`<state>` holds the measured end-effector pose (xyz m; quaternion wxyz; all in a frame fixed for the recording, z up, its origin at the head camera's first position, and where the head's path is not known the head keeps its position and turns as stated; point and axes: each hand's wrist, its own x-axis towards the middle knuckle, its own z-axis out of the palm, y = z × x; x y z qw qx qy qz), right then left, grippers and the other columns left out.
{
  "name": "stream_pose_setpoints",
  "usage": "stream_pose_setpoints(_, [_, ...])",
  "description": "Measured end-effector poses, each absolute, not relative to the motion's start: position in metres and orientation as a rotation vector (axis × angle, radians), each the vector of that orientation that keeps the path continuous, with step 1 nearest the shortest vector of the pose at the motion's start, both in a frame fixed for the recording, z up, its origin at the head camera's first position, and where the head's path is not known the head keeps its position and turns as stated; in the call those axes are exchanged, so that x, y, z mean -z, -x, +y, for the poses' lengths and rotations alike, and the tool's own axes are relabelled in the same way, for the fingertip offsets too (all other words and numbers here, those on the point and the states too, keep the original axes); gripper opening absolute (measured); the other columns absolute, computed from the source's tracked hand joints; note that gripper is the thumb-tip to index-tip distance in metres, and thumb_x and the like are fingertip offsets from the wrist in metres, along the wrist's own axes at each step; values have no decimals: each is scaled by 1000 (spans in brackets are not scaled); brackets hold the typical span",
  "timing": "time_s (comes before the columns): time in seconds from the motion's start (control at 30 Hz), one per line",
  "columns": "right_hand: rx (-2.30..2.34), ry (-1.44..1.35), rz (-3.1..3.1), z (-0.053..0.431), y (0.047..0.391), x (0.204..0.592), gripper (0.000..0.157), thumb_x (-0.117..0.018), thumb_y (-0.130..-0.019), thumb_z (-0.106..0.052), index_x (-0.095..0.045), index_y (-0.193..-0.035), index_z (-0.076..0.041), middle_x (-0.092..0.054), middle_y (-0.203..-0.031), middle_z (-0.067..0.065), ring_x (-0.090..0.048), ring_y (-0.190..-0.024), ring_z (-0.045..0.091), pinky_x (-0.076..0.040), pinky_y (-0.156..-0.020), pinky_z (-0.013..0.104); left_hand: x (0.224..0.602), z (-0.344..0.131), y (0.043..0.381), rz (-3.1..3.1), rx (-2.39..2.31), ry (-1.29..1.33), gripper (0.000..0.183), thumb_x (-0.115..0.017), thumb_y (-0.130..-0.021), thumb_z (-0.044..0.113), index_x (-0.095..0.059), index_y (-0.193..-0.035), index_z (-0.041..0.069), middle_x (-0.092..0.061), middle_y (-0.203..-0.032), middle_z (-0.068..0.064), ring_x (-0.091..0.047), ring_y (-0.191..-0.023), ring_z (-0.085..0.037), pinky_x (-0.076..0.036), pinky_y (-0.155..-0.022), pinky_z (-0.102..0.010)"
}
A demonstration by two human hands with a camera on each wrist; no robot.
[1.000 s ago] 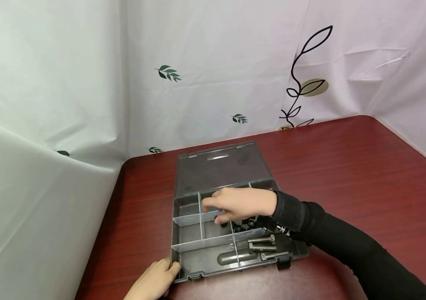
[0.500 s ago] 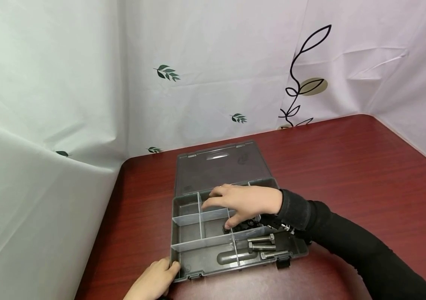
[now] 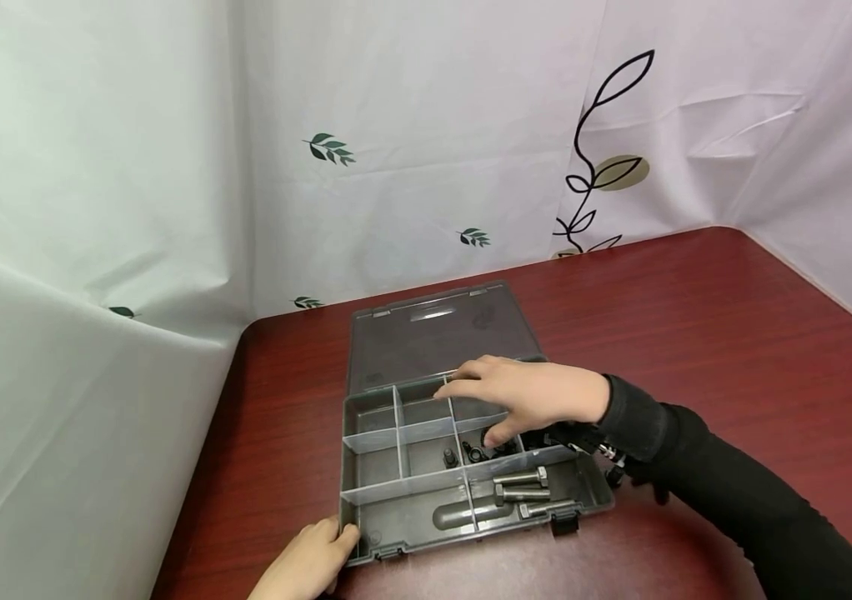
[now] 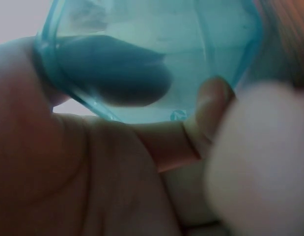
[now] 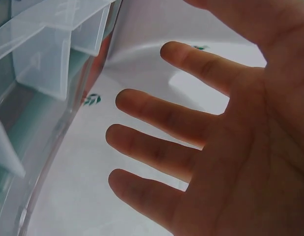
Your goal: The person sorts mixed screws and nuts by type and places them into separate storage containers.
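Note:
A grey plastic compartment box [image 3: 405, 483] lies on the table with its see-through lid [image 3: 441, 333] folded back. My left hand [image 3: 306, 560] grips its front left corner, thumb over the rim; the left wrist view shows fingers [image 4: 213, 105] curled against the clear wall. Above the right part of the box hovers my right hand [image 3: 527, 390], fingers spread and holding nothing. A small black fastener [image 3: 450, 457] stands in a middle compartment. Several black ring-like pieces [image 3: 475, 454] lie in the compartment to its right, partly hidden by the hand. Silver hex bolts [image 3: 522, 493] fill the front right compartment.
Thin clear dividers [image 3: 414, 482] stand up between the compartments. A black latch [image 3: 564, 523] sticks out at the box's front edge. The dark red table [image 3: 696, 333] is bounded by a white curtain [image 3: 396, 167] behind and at both sides.
My right hand has moved right and away from the small black fastener, which was at the fingertips and now stands by itself in its compartment. The left hand stays at the corner.

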<state>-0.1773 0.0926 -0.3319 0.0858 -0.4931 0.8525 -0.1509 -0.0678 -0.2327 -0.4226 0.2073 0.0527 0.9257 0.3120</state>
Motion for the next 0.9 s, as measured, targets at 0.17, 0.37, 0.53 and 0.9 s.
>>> stream_pose_setpoints(0.17, [466, 1381, 2587, 107, 177, 333, 71, -71, -79, -32, -38, -141, -21, -44, -135, 6, -40, -124, 23, -40, -92, 37, 423, -233, 68, 2569, -872, -137, 33, -43, -92, 30, -43, -65, 13, -45, -48, 1, -45, -44, -15, -34, -49, -31])
stream_pose_setpoints(0.37, [485, 1344, 2622, 123, 177, 334, 71, -72, -78, -31, -39, -140, -17, -45, -133, 7, -42, -122, 24, -40, -91, 38, 423, -234, 68, 2573, -867, -136, 33, -43, -93, 31, -43, -65, 13, -45, -48, 1, -45, -44, -15, -34, -49, -31])
stream_pose_setpoints(0.53, [481, 1319, 2630, 133, 175, 335, 69, -72, -79, -28, -40, -139, -17, -45, -133, 7, -43, -121, 25, -41, -90, 39, 423, -235, 68, 2579, -870, -123, 33, -43, -93, 31, -42, -65, 13, -46, -50, 0, -45, -43, -15, -34, -49, -31])
stream_pose_setpoints(0.9, [508, 1110, 2691, 177, 163, 343, 68, -72, -78, -23, -41, -139, -16, -45, -133, 10, -44, -119, 29, -42, -87, 40, 424, -233, 68, 2581, -867, -157, 33, -42, -93, 30, -43, -65, 13, -44, -46, 2, -45, -43, -16, -34, -50, -31])
